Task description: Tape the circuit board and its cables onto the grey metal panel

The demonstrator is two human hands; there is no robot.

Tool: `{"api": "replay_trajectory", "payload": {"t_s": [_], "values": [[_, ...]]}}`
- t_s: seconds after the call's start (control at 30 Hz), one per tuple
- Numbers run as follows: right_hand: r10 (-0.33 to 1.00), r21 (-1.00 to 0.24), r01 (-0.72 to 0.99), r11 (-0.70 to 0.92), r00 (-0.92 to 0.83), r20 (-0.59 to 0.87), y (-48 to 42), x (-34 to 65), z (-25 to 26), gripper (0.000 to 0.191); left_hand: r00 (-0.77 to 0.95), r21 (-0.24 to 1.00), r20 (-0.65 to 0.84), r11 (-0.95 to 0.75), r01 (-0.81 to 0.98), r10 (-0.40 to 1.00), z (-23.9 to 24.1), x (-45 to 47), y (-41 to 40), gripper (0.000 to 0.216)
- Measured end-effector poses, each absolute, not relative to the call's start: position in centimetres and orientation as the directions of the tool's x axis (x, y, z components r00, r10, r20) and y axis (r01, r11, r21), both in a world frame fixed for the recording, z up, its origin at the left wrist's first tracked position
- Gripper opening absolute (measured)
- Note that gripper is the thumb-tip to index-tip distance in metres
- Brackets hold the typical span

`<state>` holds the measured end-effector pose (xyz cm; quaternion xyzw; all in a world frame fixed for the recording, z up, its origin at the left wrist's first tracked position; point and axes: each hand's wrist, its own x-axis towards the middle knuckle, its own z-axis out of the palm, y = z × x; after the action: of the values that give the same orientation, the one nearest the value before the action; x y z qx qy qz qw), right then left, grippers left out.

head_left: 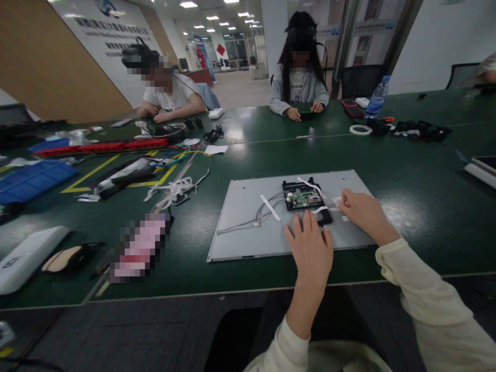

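A flat grey panel (240, 206) lies on the table in front of me. On it sits a black frame with a green circuit board (304, 199), and grey cables (242, 226) run off to its left. White tape strips cross the cables (270, 207) and the frame's upper right corner (311, 189). My left hand (312, 248) rests with fingers spread at the frame's lower edge, fingertips by the near end of another white tape strip (323, 208). That strip's other end reaches the pinched fingers of my right hand (360, 212), just right of the frame.
Left of the panel lie tangled white strips (176, 190), a blurred pink object (141, 248), a mouse (72, 258) and a blue tray (34, 181). Across the table sit two people. A tape roll (360, 130) and a water bottle (377, 98) stand at the back right.
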<state>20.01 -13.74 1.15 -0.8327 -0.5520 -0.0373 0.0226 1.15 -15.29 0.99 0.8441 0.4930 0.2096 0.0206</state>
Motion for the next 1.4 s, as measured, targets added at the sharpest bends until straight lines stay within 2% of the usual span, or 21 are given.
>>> {"api": "replay_trajectory", "payload": {"t_s": [0.13,0.23,0.3,0.47,0.63,1.0,1.1,1.23,1.4], "values": [[0.918,-0.126,0.933,-0.338,0.356,0.172,-13.8,20.1,1.0,0.017,0.430,0.232,0.334,-0.516,0.825,0.839,1.0,1.0,-15.2,0.046],[0.936,-0.280,0.948,-0.151,0.228,0.268,-13.6,19.9,1.1,0.021,0.435,0.230,0.332,-0.520,0.823,0.837,1.0,1.0,-15.2,0.046],[0.935,-0.321,0.946,-0.033,0.143,0.326,-13.6,19.7,1.1,0.026,0.433,0.235,0.329,-0.517,0.823,0.839,1.1,0.9,-15.2,0.048],[0.933,-0.333,0.941,0.059,0.067,0.355,-13.4,19.6,0.3,0.035,0.424,0.250,0.331,-0.512,0.822,0.843,1.4,0.8,-15.3,0.051],[0.912,-0.389,0.914,0.116,0.057,0.406,-13.0,20.4,-0.8,0.035,0.431,0.258,0.344,-0.526,0.811,0.834,1.3,0.5,-15.3,0.053],[0.916,-0.478,0.871,0.115,0.093,0.390,-13.1,20.2,-0.4,0.031,0.451,0.370,0.338,-0.557,0.743,0.826,1.2,0.0,-15.3,0.052],[0.922,-0.471,0.863,0.181,0.018,0.387,-13.3,19.8,-0.1,0.040,0.435,0.415,0.364,-0.562,0.715,0.823,1.2,-0.1,-15.1,0.052],[0.928,-0.454,0.833,0.315,-0.171,0.331,-13.9,18.8,0.3,0.062,0.401,0.491,0.392,-0.557,0.670,0.828,1.2,-0.2,-15.1,0.057],[0.923,-0.528,0.759,0.382,-0.291,0.250,-14.8,18.1,0.8,0.076,0.385,0.587,0.412,-0.564,0.581,0.826,1.5,-0.5,-15.5,0.070]]}}
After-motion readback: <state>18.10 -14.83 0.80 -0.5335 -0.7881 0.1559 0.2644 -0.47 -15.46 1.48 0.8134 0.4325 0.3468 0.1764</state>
